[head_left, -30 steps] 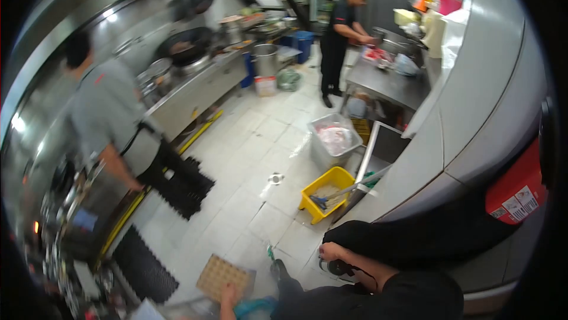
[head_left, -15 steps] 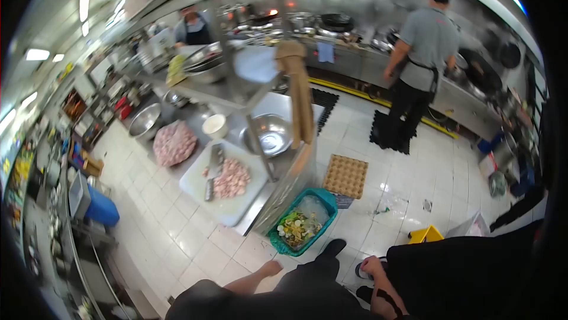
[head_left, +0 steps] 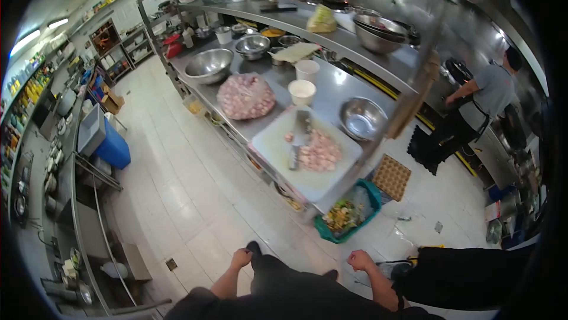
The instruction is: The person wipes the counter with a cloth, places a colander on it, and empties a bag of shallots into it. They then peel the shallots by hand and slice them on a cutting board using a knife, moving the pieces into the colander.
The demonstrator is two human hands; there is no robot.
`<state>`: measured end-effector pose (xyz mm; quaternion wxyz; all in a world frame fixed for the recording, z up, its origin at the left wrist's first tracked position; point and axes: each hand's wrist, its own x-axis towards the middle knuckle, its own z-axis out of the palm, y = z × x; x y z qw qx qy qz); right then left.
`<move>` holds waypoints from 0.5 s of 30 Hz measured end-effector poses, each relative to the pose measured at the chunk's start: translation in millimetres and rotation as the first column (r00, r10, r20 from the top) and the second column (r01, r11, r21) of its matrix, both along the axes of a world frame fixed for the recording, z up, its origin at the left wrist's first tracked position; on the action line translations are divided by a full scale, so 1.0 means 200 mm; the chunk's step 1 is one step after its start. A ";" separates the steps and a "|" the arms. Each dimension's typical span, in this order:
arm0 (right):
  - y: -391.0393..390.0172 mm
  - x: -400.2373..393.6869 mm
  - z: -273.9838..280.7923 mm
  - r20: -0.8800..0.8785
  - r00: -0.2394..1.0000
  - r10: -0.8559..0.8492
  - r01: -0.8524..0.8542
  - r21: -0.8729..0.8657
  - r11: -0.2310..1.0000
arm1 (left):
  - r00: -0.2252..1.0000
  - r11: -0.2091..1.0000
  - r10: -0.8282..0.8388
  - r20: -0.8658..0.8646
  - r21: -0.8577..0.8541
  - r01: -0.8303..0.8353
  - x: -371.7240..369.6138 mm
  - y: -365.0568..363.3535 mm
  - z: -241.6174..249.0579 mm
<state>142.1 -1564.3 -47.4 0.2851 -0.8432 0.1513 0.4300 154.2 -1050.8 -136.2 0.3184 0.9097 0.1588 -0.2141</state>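
Note:
Low in the view, my left hand (head_left: 241, 258) hangs above the tiled floor near my dark shoe, its fingers curled with nothing visible in them. To the right, my right hand (head_left: 360, 259) is also curled and empty, below a green-lined basket (head_left: 374, 207) of food scraps. Neither hand touches the steel counter. On the counter's near corner, a white cutting board (head_left: 275, 142) carries a cleaver (head_left: 302, 127) and a pile of chopped pale pink meat (head_left: 320, 151). Beside it are a bag of meat (head_left: 245, 96), a white tub (head_left: 302, 92) and a steel bowl (head_left: 362, 119).
A co-worker in grey (head_left: 494, 86) stands at the stoves on the right. An egg tray (head_left: 391, 177) lies on the floor behind the basket. A large dark shape (head_left: 467, 278) fills the lower right. Left, a blue bin (head_left: 113, 145) stands by a steel counter.
The view has swung left and the counter now appears farther right, with more of the aisle showing. My left hand has moved left, farther from my right hand.

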 end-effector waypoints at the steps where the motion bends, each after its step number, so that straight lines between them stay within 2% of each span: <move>1: 0.17 0.10 0.03 0.016 1.000 -0.001 0.001 0.013 1.000 | 0.996 0.998 0.036 0.083 -0.050 -0.032 0.09 0.08 0.00; 2: 0.35 0.18 0.05 0.195 0.962 0.190 -0.195 0.006 0.981 | 0.985 0.994 0.069 0.159 -0.098 -0.054 0.16 0.20 0.01; 3: 0.52 0.25 0.07 0.355 0.860 0.366 -0.376 -0.042 0.926 | 0.978 0.974 0.089 0.191 -0.222 -0.045 0.22 0.35 -0.05; 5: 0.88 0.51 0.08 0.451 0.810 0.373 -0.484 0.156 0.861 | 0.988 0.963 0.103 0.112 -0.260 -0.071 0.30 0.65 -0.01; 6: 1.11 0.66 0.22 0.464 0.801 0.378 -0.517 0.219 0.827 | 0.991 0.946 0.123 0.052 -0.307 -0.102 0.39 0.76 0.03; 7: 1.37 0.81 0.43 0.477 0.791 0.383 -0.550 0.282 0.786 | 0.990 0.965 0.139 0.031 -0.227 -0.128 0.44 0.87 0.14; 8: 1.59 0.94 0.68 0.467 0.809 0.358 -0.555 0.406 0.726 | 0.987 0.963 0.155 0.033 -0.228 -0.144 0.48 0.98 0.18; 9: 1.79 1.05 0.94 0.452 0.828 0.331 -0.547 0.525 0.652 | 0.950 0.900 0.312 0.011 -0.322 -0.292 0.52 1.08 0.23; 11: 2.08 1.21 1.37 0.571 0.759 0.314 -0.651 0.678 0.341 | 0.840 0.752 0.542 -0.030 -0.429 -0.500 0.62 1.26 0.40; 12: 2.19 1.26 1.57 0.638 0.700 0.320 -0.697 0.707 0.116 | 0.836 0.754 0.548 -0.011 -0.426 -0.500 0.68 1.34 0.44; 13: 2.29 1.31 1.75 0.703 0.640 0.311 -0.709 0.696 -0.114 | 0.821 0.744 0.571 0.012 -0.430 -0.512 0.74 1.41 0.46; 15: 2.49 1.39 1.99 0.862 0.427 0.274 -0.639 0.502 -0.583 | 0.805 0.735 0.593 0.032 -0.429 -0.525 0.83 1.57 0.45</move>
